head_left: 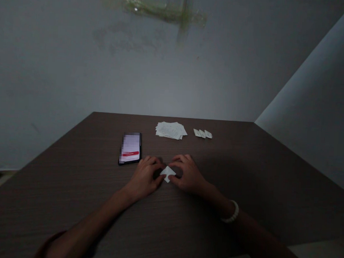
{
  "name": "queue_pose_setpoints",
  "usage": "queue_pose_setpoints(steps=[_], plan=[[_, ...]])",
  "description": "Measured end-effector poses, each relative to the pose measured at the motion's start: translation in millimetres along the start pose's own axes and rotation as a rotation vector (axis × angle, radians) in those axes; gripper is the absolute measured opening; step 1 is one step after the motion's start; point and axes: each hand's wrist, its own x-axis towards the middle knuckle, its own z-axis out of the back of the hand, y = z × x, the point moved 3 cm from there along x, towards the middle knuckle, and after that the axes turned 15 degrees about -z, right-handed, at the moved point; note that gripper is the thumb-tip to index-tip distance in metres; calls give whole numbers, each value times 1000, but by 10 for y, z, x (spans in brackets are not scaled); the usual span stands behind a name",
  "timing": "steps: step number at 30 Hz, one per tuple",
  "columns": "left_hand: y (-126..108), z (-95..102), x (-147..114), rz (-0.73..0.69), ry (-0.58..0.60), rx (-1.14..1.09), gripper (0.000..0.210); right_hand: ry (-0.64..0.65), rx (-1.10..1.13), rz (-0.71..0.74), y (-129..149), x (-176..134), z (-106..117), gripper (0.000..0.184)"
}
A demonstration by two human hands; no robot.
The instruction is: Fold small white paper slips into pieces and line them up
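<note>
A small white piece of paper [168,172], folded into a diamond shape, lies on the dark wooden table between my hands. My left hand [149,175] pinches its left side, the thumb at the lower edge and the fingers curled near the left corner. From the other side, my right hand [187,174] has its thumb on the paper's lower right part, with the index finger by the right corner. Both hands rest low on the tabletop. A pale beaded bracelet [231,214] circles my right wrist.
A phone [131,148] with a lit screen lies left of my hands. Farther back is a loose stack of white paper sheets [171,130]. Right of it sit several small folded papers [202,134] in a row. The table [88,171] meets a grey wall [174,76] behind.
</note>
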Motion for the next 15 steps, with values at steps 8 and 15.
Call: queue_pose_setpoints(steps=[8, 15], plan=[[16, -15, -22, -6, -20, 27, 18, 13, 34, 19, 2, 1, -12, 35], [37, -28, -12, 2, -13, -14, 13, 27, 137, -4, 23, 3, 17, 30]])
